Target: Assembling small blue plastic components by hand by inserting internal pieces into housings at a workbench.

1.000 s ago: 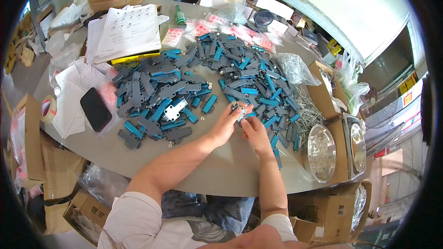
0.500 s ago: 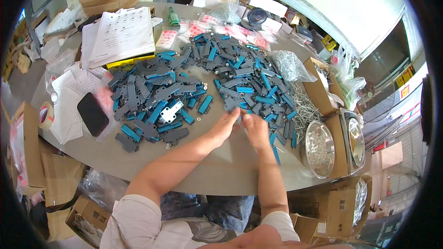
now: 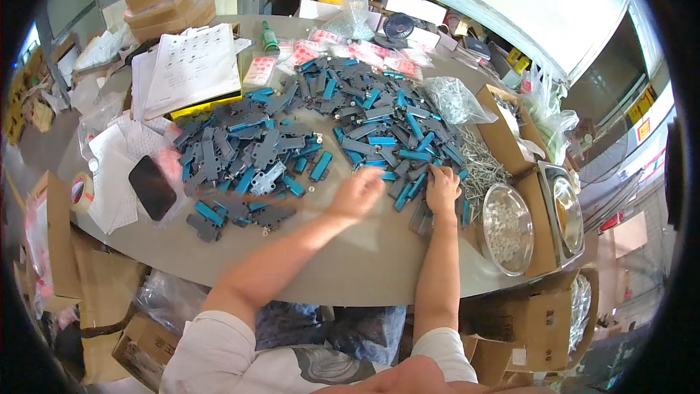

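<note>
My left hand [image 3: 357, 193] hovers over the bare middle of the table, its fingers curled and smeared by motion, so what it holds cannot be made out. On the near edge of the right-hand pile of grey-and-blue plastic parts [image 3: 380, 141], my right hand [image 3: 442, 191] has its fingers bent down and drawn together; whatever lies under the fingertips is hidden. A second pile of these parts [image 3: 251, 147] spreads to the left, with one shiny silver-looking part [image 3: 267, 178] near its front.
Loose screws or pins [image 3: 481, 164] lie beside a clear bowl of small white pieces [image 3: 508, 237] on the right. Cardboard boxes [image 3: 503, 120] line that edge. At left are a black phone [image 3: 152, 187], tape roll [image 3: 82, 191] and paper sheets [image 3: 193, 66]. A green bottle [image 3: 269, 36] stands behind.
The hands were together over a grey part at the right pile's front. Now they are apart: the right has moved right onto the pile, the left slightly left and nearer me.
</note>
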### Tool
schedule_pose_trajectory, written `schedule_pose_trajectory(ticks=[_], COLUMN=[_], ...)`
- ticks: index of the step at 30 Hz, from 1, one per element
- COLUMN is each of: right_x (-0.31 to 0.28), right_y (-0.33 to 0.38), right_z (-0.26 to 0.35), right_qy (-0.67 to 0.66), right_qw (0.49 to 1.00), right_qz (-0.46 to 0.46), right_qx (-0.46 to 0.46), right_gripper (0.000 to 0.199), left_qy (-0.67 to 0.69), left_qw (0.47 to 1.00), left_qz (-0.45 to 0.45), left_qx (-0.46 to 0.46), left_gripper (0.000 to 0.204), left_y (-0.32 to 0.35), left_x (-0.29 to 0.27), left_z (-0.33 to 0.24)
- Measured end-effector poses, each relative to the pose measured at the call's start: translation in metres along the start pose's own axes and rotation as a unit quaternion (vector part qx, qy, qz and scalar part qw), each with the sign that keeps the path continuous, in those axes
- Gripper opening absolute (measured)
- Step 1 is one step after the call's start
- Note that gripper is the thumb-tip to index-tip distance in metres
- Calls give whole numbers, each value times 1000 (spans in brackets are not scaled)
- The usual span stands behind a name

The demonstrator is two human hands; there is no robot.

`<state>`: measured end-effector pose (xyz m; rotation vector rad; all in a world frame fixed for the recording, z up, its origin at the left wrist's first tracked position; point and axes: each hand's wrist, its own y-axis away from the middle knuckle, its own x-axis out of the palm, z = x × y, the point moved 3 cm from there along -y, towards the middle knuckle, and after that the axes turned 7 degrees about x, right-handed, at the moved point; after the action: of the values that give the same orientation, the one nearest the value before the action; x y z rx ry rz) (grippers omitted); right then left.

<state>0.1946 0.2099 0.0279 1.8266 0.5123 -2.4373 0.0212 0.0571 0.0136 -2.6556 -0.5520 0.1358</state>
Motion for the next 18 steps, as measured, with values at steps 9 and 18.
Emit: schedule_pose_trajectory(ticks=[9, 18], right_x=[-37, -27], right_y=[8, 14], right_z=[2, -8], right_qy=[-368, -713], right_qw=[926, 674], right_qz=[-81, 187], right_qx=[18, 41], right_gripper=[25, 32], left_qy=[-418, -107], left_qw=[889, 993], left_qz=[98, 55], left_qx=[161, 16], left_gripper=[23, 19], left_y=[-20, -28], left_x=[90, 46], left_z=[-18, -17])
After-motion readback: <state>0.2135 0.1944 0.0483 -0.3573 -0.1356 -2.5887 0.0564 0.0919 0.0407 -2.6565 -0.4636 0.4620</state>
